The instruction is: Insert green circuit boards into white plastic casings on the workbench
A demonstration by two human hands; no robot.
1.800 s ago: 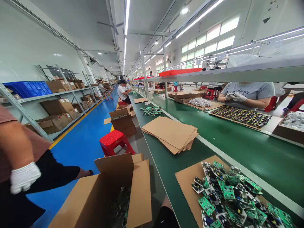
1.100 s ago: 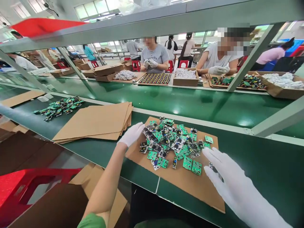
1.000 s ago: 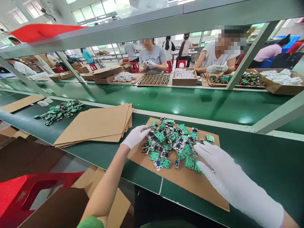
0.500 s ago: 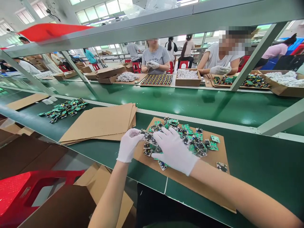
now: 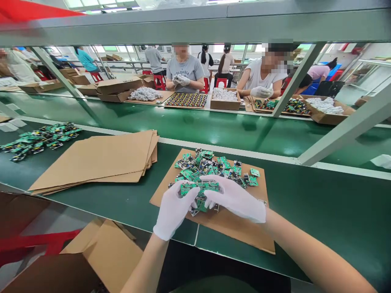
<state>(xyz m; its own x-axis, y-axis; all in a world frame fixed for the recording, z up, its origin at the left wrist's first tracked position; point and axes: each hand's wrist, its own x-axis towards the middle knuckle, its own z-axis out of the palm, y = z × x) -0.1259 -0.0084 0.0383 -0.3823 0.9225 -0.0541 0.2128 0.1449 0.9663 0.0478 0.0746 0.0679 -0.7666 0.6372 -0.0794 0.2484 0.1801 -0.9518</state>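
A board (image 5: 190, 189) was pinched by the left hand (image 5: 173, 209) and right hand (image 5: 238, 199) above the cardboard (image 5: 244, 230); work was seemingly barely begun, as the pile (image 5: 210, 166) was left heaped and unsorted

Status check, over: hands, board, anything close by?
Left hand and right hand both gripping green board. Board held over cardboard. Loose pile close behind.

Lettering "COLOMBIA" (image 5: 184, 72) across chest of grey T-shirt (image 5: 192, 67), worn by co-worker (image 5: 185, 65) opposite.
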